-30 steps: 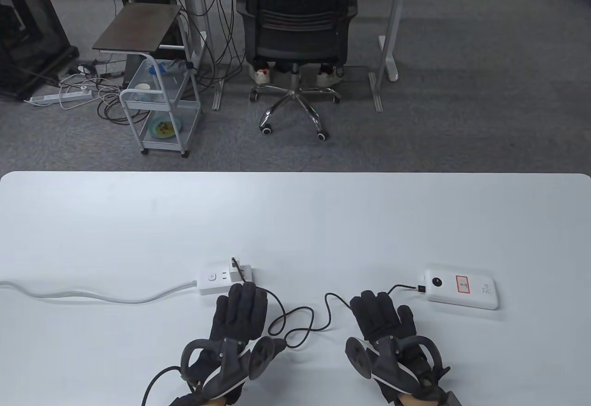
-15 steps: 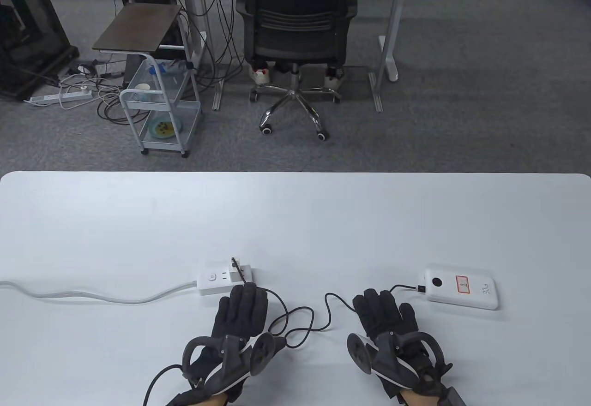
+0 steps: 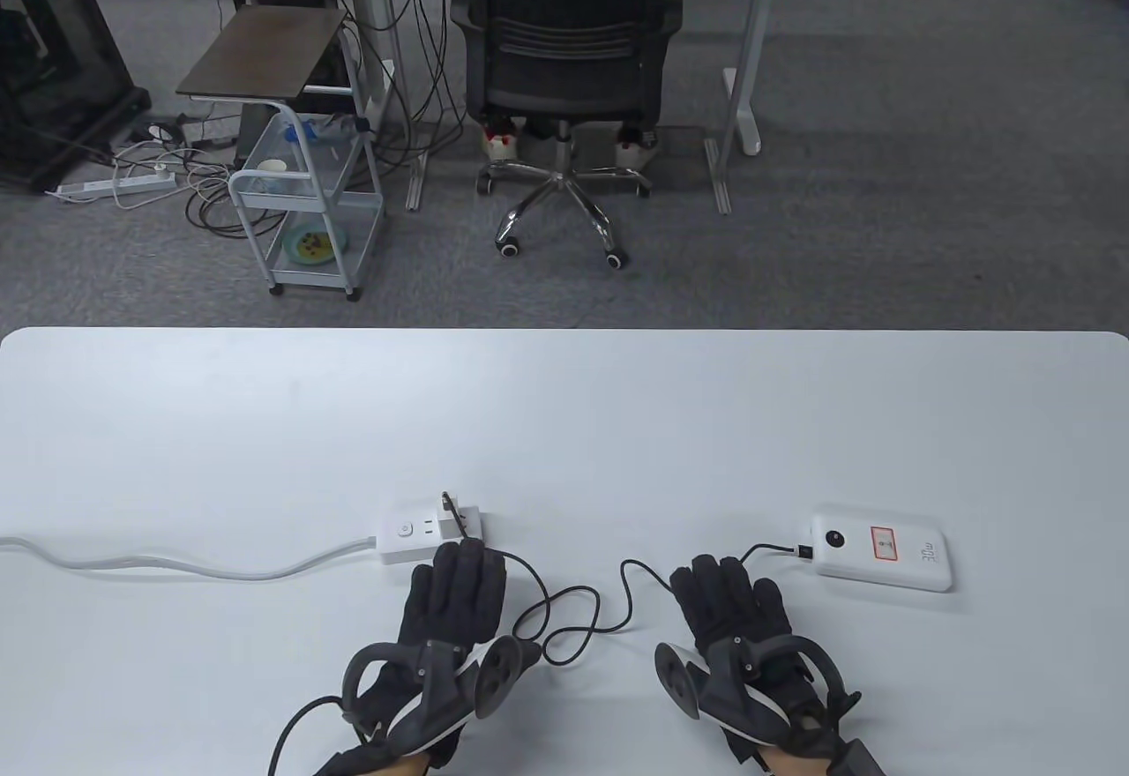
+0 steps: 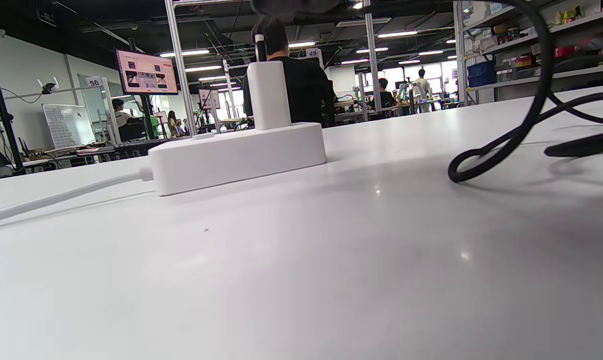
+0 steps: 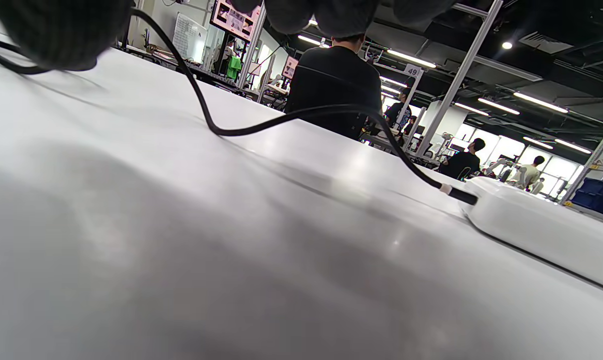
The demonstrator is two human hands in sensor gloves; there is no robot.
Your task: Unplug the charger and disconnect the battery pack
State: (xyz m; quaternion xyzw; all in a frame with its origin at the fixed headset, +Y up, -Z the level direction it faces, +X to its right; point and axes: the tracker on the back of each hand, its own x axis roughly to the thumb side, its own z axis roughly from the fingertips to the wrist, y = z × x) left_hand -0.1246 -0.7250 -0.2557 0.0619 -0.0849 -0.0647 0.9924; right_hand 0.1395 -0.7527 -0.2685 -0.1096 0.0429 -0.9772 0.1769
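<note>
Left wrist view shows the charger (image 4: pixel 268 95) standing upright in the power strip (image 4: pixel 236 156); from above it's barely readable. Battery pack (image 3: pixel 882 547) lies right, long axis left-right, cable (image 3: pixel 582 608) plugged into its left end. Left hand (image 3: pixel 445 626) and right hand (image 3: pixel 736 626) lie flat, fingers together, holding nothing.

Past the white table (image 3: pixel 564 406) there's grey carpet with a black office chair (image 3: pixel 567 44), someone's feet in white sneakers (image 3: pixel 500 144) tucked under it. Off to the left is a small white rolling cart (image 3: pixel 304 212) holding a plate (image 3: pixel 314 244), plus a floor power strip (image 3: pixel 115 185) in tangled cables
</note>
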